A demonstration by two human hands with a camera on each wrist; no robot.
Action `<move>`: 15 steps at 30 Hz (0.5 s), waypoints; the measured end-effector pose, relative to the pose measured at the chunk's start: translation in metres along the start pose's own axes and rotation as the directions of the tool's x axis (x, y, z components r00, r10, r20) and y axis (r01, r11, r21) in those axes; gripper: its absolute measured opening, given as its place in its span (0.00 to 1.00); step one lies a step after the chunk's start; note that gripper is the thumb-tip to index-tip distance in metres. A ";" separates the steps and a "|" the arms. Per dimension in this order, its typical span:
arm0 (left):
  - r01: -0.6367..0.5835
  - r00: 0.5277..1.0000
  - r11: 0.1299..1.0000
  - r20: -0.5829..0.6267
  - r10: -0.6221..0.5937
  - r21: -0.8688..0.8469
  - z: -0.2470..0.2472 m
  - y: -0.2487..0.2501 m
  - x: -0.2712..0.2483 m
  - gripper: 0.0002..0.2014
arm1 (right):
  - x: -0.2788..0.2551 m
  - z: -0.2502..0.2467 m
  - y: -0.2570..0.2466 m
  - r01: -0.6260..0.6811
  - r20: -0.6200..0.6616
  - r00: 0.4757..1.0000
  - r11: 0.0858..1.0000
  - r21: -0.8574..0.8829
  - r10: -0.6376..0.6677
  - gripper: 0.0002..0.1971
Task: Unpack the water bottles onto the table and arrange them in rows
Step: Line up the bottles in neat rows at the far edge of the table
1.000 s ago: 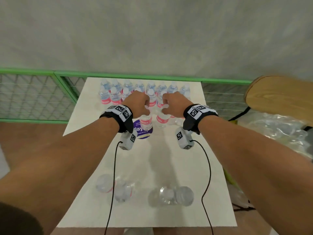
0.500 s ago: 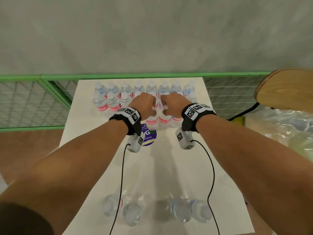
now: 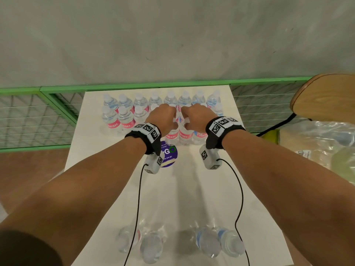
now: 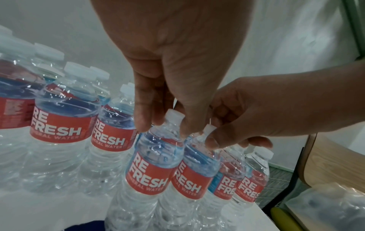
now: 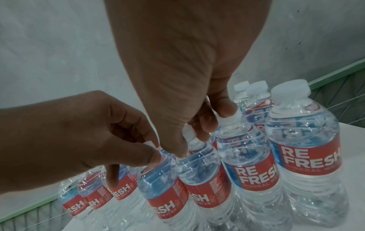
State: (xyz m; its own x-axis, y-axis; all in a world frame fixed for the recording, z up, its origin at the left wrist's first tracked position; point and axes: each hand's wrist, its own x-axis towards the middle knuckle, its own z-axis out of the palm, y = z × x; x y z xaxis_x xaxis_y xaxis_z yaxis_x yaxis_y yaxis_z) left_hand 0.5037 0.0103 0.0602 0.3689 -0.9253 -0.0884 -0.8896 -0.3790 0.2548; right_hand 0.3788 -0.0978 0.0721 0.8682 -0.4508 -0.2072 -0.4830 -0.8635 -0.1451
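Note:
Clear water bottles with red labels stand in two rows (image 3: 123,112) at the far end of the white table (image 3: 192,189). My left hand (image 3: 163,118) pinches the white cap of one upright bottle (image 4: 154,156) in the second row. Just to its right, my right hand (image 3: 196,118) grips the necks of two bottles (image 5: 199,168) between its fingers and thumb. In the right wrist view these bottles lean slightly, and whether they touch the table I cannot tell. Several more bottles (image 3: 151,248) lie on their sides near the table's front edge.
A round purple sticker (image 3: 170,154) lies on the table under my left wrist. A green mesh railing (image 3: 38,116) runs behind and left of the table. To the right are a wooden chair seat (image 3: 326,98) and crumpled clear plastic wrap (image 3: 317,139).
Both hands have carried their bottles away from me, past the purple sticker, up against the second row. The lying bottles have not moved.

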 end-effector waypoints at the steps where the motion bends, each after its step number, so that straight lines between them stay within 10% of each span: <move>1: 0.000 1.000 1.000 -0.005 0.000 0.006 0.000 -0.001 0.000 0.15 | 0.000 -0.001 0.000 -0.001 0.002 1.000 1.000 -0.002 0.001 0.14; 15: -0.038 0.996 0.998 0.079 0.041 -0.040 -0.004 -0.015 -0.004 0.17 | -0.006 0.004 0.014 -0.036 -0.036 0.999 0.998 -0.042 0.034 0.23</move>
State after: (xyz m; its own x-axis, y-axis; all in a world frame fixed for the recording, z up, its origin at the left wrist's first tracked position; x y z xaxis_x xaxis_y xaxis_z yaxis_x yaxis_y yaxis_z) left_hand 0.5164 0.0200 0.0607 0.3096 -0.9384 -0.1538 -0.8915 -0.3427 0.2964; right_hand 0.3668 -0.1066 0.0677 0.8545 -0.4881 -0.1776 -0.5087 -0.8555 -0.0965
